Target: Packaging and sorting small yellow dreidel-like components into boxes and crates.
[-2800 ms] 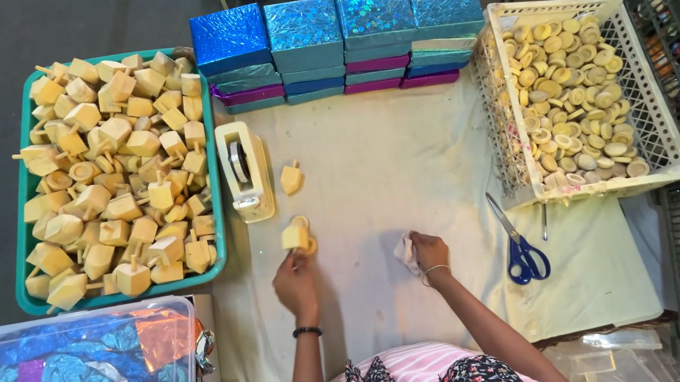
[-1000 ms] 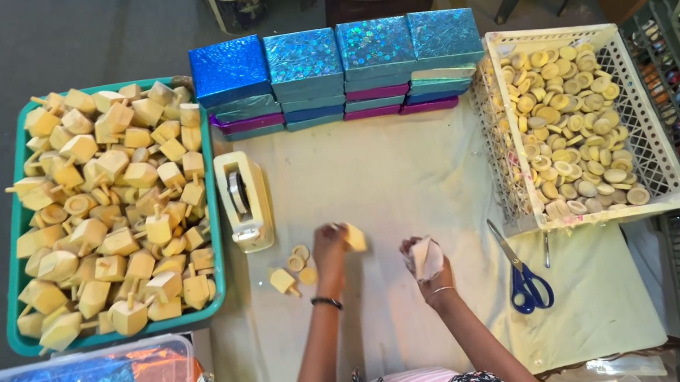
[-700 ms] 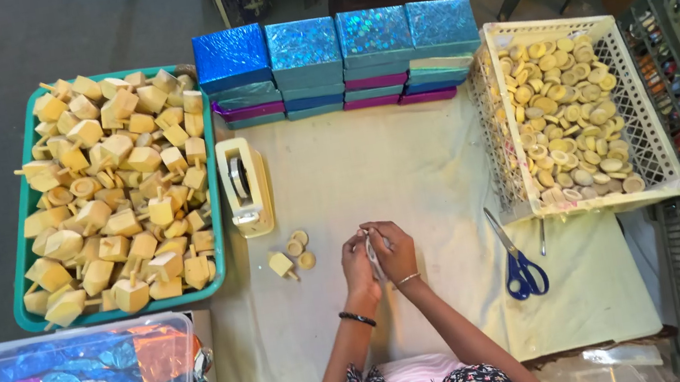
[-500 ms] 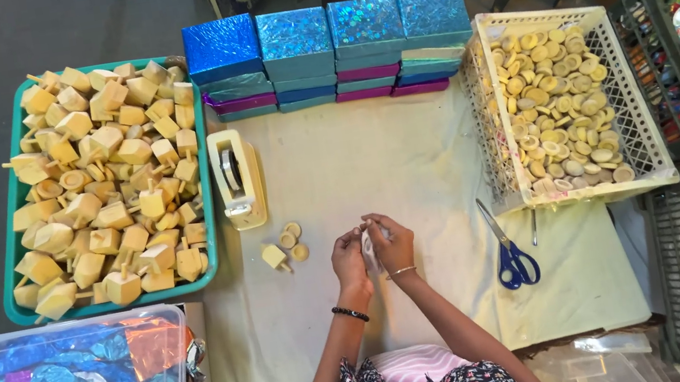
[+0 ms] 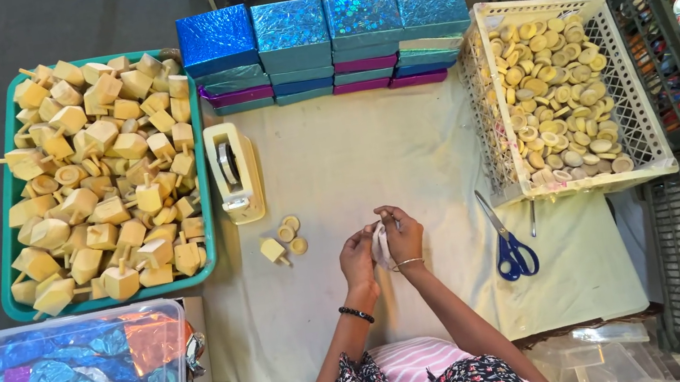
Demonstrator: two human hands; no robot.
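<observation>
Held thing: a small white piece (image 5: 380,244), pinched between both hands over the middle of the cream cloth (image 5: 371,159); what it is cannot be told
Left hand (image 5: 357,258): fingers closed on the piece's left side
Right hand (image 5: 402,236): fingers closed on its right side
Just left: a wooden top (image 5: 273,250) and two wooden discs (image 5: 290,229), near the tape dispenser (image 5: 233,172)
Right: blue scissors (image 5: 508,244), white basket (image 5: 641,111) of discs
Far left: green tray (image 5: 13,311) of tops
Back: shiny blue boxes (image 5: 323,25)
</observation>
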